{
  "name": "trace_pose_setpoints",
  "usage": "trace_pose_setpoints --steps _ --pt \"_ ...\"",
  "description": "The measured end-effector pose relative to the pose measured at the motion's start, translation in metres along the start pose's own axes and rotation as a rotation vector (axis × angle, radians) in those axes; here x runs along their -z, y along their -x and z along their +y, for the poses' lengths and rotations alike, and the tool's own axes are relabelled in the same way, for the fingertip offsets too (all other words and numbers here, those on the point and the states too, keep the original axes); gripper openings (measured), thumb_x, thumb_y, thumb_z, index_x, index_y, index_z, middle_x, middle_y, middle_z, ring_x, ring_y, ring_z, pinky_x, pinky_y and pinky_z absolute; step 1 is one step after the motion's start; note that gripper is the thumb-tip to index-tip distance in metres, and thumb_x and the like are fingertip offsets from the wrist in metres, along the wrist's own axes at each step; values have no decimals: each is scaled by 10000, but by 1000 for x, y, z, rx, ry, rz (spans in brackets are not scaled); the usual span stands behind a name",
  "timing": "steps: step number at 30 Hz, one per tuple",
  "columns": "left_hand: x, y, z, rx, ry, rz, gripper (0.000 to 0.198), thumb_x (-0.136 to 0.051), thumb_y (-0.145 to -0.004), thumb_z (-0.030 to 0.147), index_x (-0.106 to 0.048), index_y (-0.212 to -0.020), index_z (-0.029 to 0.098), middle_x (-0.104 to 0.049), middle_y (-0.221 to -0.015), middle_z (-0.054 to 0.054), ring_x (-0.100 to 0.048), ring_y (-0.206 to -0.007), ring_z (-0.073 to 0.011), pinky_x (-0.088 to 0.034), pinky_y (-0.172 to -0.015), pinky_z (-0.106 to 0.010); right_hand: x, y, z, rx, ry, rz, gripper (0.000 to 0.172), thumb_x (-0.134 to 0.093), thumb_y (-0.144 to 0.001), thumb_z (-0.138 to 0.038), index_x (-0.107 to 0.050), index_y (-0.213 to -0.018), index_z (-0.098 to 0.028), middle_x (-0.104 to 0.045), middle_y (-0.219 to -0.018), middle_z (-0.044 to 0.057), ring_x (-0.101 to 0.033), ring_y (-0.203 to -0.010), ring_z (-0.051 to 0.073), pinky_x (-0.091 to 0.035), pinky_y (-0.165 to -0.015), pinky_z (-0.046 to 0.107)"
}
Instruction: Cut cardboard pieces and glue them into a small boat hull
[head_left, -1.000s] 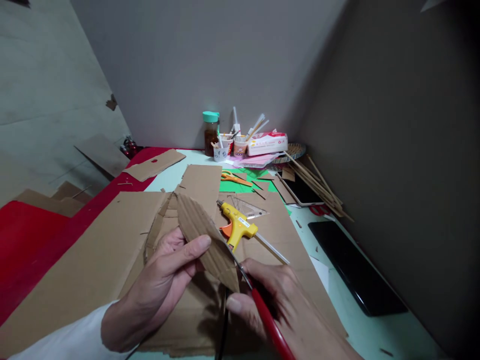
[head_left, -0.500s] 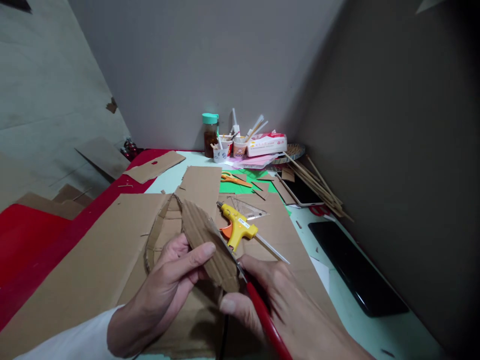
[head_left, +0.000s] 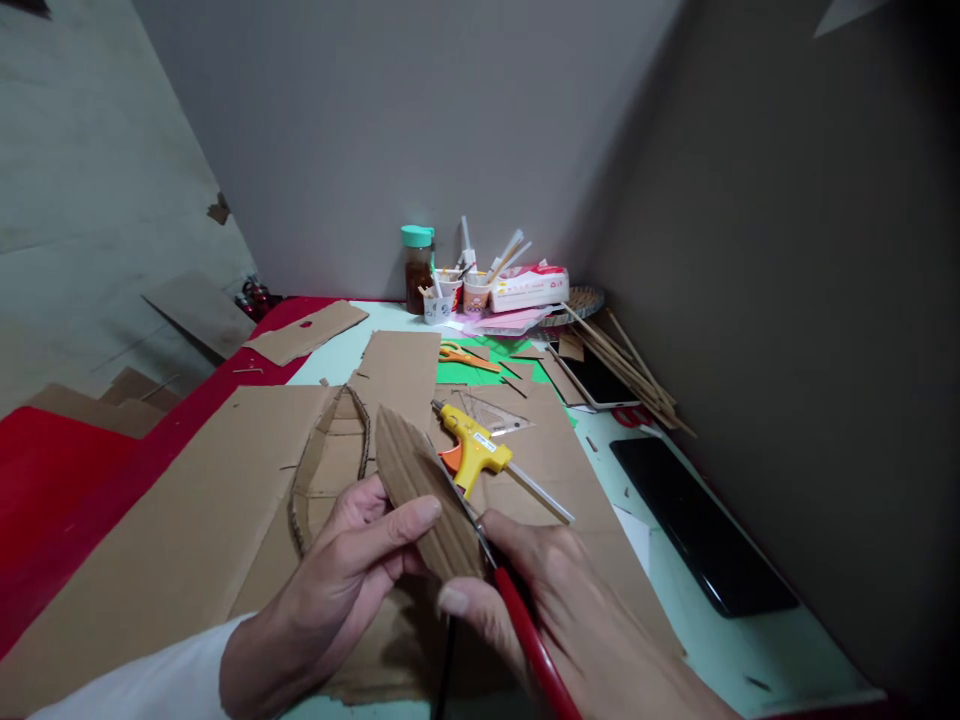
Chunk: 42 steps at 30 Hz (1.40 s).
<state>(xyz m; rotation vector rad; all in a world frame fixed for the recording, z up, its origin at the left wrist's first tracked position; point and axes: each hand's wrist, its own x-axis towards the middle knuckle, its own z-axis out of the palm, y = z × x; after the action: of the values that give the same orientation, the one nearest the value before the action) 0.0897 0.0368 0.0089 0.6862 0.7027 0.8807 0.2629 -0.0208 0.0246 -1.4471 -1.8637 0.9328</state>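
Between thumb and fingers, my left hand (head_left: 367, 565) grips a pointed, leaf-shaped piece of corrugated cardboard (head_left: 424, 490), tilted with its tip away from me. My right hand (head_left: 559, 600) is closed on red-handled scissors (head_left: 529, 630), whose blades lie along the right edge of that piece. Part of the handles is hidden by the right hand. Behind my left hand, a boat-shaped cardboard frame (head_left: 337, 440) with raised walls rests on a cardboard sheet. A yellow hot glue gun (head_left: 474, 445) with a glue stick lies just beyond the cut piece.
A clear set square (head_left: 495, 412) and orange scissors (head_left: 471, 357) lie farther back. Cups of sticks (head_left: 476, 297), a teal-lidded bottle (head_left: 418, 275) and a tissue pack (head_left: 531, 290) stand by the wall. To the right are wooden sticks (head_left: 637, 372) and a black phone-like slab (head_left: 701, 525).
The cardboard piece has shifted slightly right and down, uncovering more of the boat-shaped frame. The scissors stay at its right edge. The whole view has moved a little.
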Motion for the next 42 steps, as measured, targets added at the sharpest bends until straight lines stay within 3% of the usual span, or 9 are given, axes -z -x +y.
trace_pose_setpoints --steps 3,7,13,17,21,27,35,37,42 --pt "0 0 0 5 8 -27 116 -837 -762 208 -795 -868 184 -815 -840 -69 -758 -767 -223 -590 -636 -256 -6 0 3 -32 27 25 325 -490 -986 -504 -644 -975 -218 -617 -611 1 -508 -483 150 -324 -451 243" --pt "1 1 -1 21 9 -31 143 -836 -770 226 -808 -906 192 -817 -855 -70 -747 -723 -203 -585 -628 -256 -10 -1 4 -81 18 -23 348 -480 -991 -459 -537 -749 -215 -454 -513 -59 -328 -415 90 -236 -422 234" --pt "-1 3 -3 25 1 -66 120 -825 -780 215 -809 -898 198 -803 -840 -59 -715 -700 -176 -561 -641 -247 2 -3 -4 -80 22 -68 352 -523 -967 -520 -636 -1015 -190 -609 -671 6 -462 -522 141 -327 -506 252" --pt "-4 3 -2 30 3 -51 98 -864 -736 238 -797 -774 178 -786 -778 -51 -671 -643 -138 -533 -607 -207 -2 -5 -3 -96 11 -58 365 -498 -973 -504 -634 -901 -173 -556 -632 -2 -413 -502 130 -307 -494 253" --pt "-3 2 -1 38 -3 -111 110 -842 -761 243 -818 -850 184 -796 -812 -67 -693 -673 -159 -562 -656 -238 -8 -4 2 -91 -18 -33 375 -442 -1005 -472 -619 -858 -176 -516 -601 -23 -400 -484 113 -285 -478 244" --pt "-2 2 -3 68 6 -134 85 -855 -749 228 -825 -822 195 -794 -769 -36 -696 -660 -132 -551 -629 -194 2 -5 -1 -50 12 -52 283 -591 -972 -466 -582 -859 -206 -590 -674 -21 -438 -540 120 -336 -517 233" --pt "-3 8 -6 94 -86 -165 76 -859 -740 242 -799 -743 197 -791 -737 -26 -723 -693 -176 -561 -633 -235 -14 8 3 -123 -59 15 358 -486 -1000 -497 -572 -821 -199 -547 -628 -15 -424 -500 117 -313 -483 242" --pt "0 10 -7 100 -122 -180 86 -843 -756 235 -804 -820 195 -794 -780 -37 -724 -717 -183 -563 -655 -244 -13 14 1 -122 -87 23 360 -448 -1008 -470 -565 -803 -198 -530 -619 -18 -418 -507 116 -311 -489 241" --pt "1 8 0 51 -59 -205 372 -774 -813 187 -739 -1175 261 -798 -1012 -49 -729 -944 -232 -575 -812 -298 6 37 2 -127 -89 124 370 -491 -983 -471 -524 -728 -206 -484 -573 -48 -397 -523 107 -329 -504 212"
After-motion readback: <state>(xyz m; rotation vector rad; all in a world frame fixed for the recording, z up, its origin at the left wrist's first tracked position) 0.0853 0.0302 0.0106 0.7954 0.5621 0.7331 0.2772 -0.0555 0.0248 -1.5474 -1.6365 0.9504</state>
